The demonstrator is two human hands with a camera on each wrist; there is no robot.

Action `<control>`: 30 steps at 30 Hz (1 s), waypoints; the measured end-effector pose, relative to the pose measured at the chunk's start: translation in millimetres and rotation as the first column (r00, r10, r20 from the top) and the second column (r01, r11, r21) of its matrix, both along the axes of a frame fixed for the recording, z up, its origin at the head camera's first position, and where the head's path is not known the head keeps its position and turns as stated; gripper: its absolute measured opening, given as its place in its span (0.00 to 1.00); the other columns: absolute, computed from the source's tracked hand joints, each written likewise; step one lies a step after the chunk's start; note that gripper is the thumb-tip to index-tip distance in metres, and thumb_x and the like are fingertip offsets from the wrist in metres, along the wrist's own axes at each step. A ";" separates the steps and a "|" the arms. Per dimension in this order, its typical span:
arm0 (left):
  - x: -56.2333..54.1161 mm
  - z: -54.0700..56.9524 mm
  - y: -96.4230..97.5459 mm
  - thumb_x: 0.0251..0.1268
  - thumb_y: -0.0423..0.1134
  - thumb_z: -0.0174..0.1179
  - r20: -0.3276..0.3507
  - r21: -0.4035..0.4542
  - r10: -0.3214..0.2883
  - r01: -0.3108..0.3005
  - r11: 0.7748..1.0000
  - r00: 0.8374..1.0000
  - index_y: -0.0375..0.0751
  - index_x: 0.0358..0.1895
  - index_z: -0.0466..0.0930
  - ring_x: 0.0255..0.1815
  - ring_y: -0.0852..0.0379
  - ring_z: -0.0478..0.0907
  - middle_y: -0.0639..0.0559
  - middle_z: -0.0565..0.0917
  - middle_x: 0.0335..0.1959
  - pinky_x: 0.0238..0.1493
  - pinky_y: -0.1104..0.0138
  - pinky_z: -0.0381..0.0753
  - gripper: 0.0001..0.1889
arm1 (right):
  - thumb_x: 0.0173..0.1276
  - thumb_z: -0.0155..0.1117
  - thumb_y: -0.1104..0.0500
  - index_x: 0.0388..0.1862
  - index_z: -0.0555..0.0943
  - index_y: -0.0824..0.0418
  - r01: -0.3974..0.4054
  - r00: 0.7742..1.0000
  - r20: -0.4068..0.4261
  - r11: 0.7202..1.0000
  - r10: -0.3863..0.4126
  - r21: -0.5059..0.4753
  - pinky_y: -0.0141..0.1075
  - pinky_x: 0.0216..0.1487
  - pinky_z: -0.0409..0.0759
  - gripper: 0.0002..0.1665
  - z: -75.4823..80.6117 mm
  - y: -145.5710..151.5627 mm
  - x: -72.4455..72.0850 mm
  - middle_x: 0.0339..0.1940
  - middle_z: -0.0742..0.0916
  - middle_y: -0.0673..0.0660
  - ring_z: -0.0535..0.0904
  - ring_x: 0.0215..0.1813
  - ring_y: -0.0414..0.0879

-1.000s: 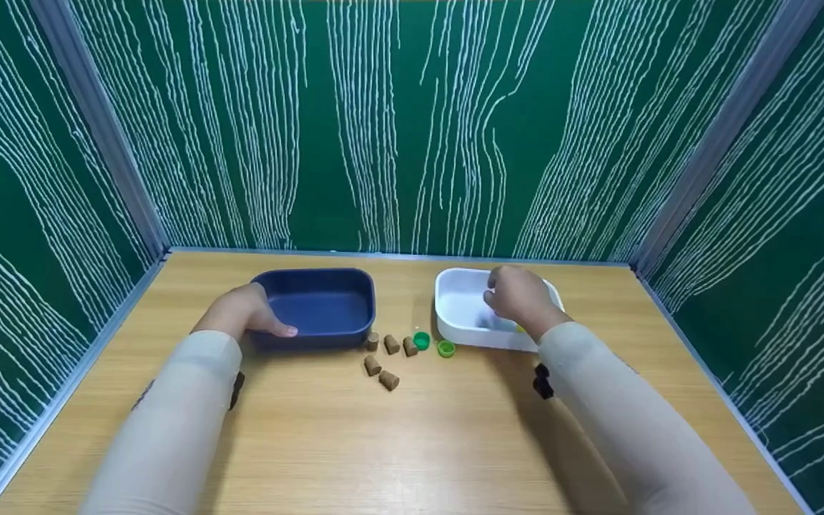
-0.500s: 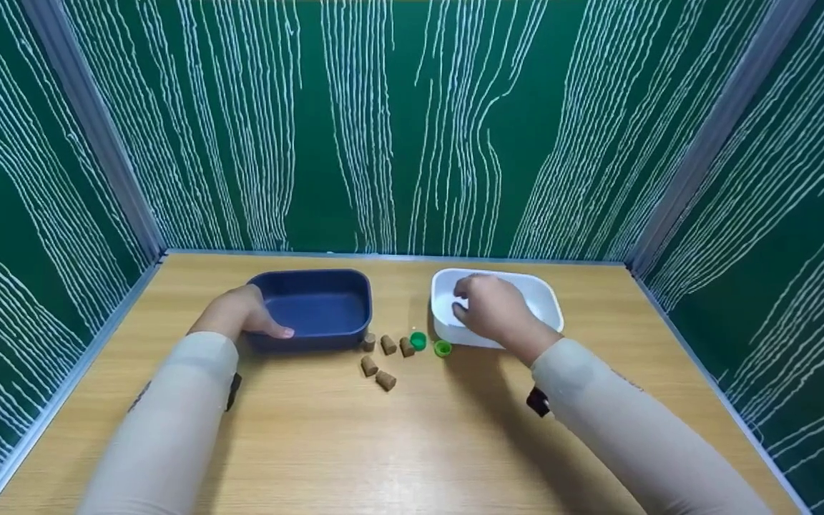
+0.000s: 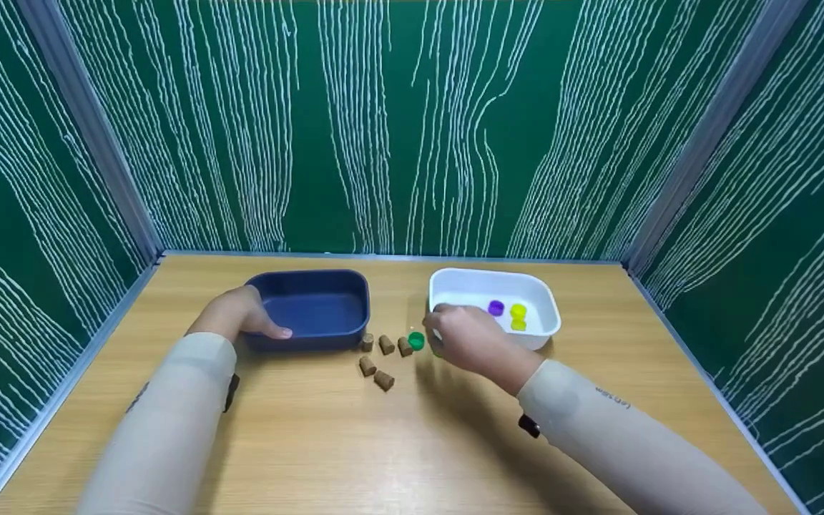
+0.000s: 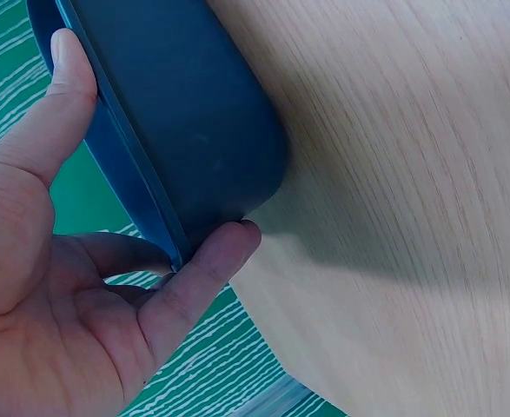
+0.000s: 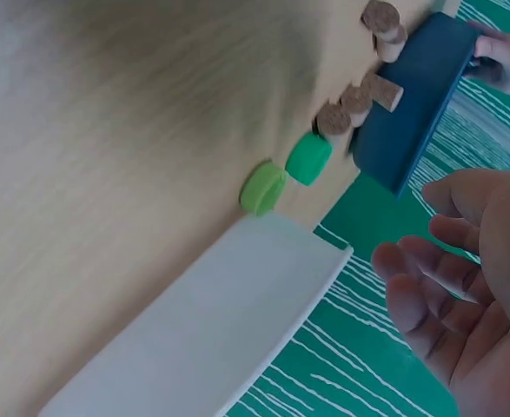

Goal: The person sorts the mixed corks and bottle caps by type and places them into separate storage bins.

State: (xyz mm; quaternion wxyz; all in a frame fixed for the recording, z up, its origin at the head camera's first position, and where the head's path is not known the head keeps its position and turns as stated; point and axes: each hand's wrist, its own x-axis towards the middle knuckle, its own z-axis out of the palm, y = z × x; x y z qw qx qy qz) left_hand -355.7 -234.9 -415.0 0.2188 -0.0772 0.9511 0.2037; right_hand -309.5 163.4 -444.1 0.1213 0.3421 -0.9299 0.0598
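At the near left corner of a dark blue bin (image 3: 322, 309), my left hand (image 3: 234, 315) grips it. In the left wrist view the thumb (image 4: 72, 74) lies over the rim and the fingers (image 4: 189, 295) reach round the outer wall. Over the near left corner of a white bin (image 3: 542, 332) is my right hand (image 3: 473, 340). The right wrist view shows its fingers (image 5: 415, 304) loosely bent, with nothing between them. A light green cap (image 5: 262, 188) sits beside the white bin, mostly hidden by this hand in the head view. Next to it lies a green cap (image 3: 416, 341).
Several brown corks (image 3: 384, 380) lie on the wooden table (image 3: 355, 450) between the bins. Inside the white bin are a purple cap (image 3: 496, 308) and yellow caps (image 3: 518, 311). Green walls (image 3: 355, 143) with white lines enclose the table's back and sides.
My right hand has moved left and toward me, from over the white bin's inside to its near left corner, uncovering the purple and yellow caps. The left hand keeps its hold.
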 end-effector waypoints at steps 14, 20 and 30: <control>-0.1 -1.0 0.5 0.65 0.63 0.83 -0.004 0.001 0.004 -0.004 1.000 1.000 0.18 0.87 0.54 0.83 0.29 0.70 0.22 0.68 0.85 0.90 0.37 0.66 0.66 | 0.75 0.80 0.64 0.62 0.92 0.61 0.110 0.951 0.277 0.988 -0.136 0.106 0.46 0.58 0.96 0.18 -24.7 -2.3 5.2 0.51 0.94 0.59 0.90 0.45 0.50; 1.3 -0.3 0.3 0.66 0.63 0.83 -0.006 0.004 0.002 -0.002 1.000 1.000 0.18 0.88 0.52 0.85 0.27 0.67 0.21 0.65 0.86 0.91 0.37 0.64 0.67 | 0.79 0.77 0.63 0.58 0.92 0.61 0.093 0.965 0.232 0.986 -0.123 0.138 0.43 0.49 0.96 0.13 -31.4 -5.7 4.7 0.47 0.92 0.59 0.89 0.40 0.49; -1.4 -0.4 0.2 0.65 0.62 0.83 0.017 0.007 0.007 -0.008 1.000 1.000 0.19 0.89 0.48 0.88 0.26 0.64 0.21 0.61 0.88 0.92 0.37 0.63 0.69 | 0.81 0.72 0.63 0.53 0.91 0.64 0.109 0.973 0.184 0.978 -0.142 0.178 0.46 0.38 0.92 0.08 -36.9 -7.3 4.7 0.46 0.90 0.62 0.84 0.34 0.50</control>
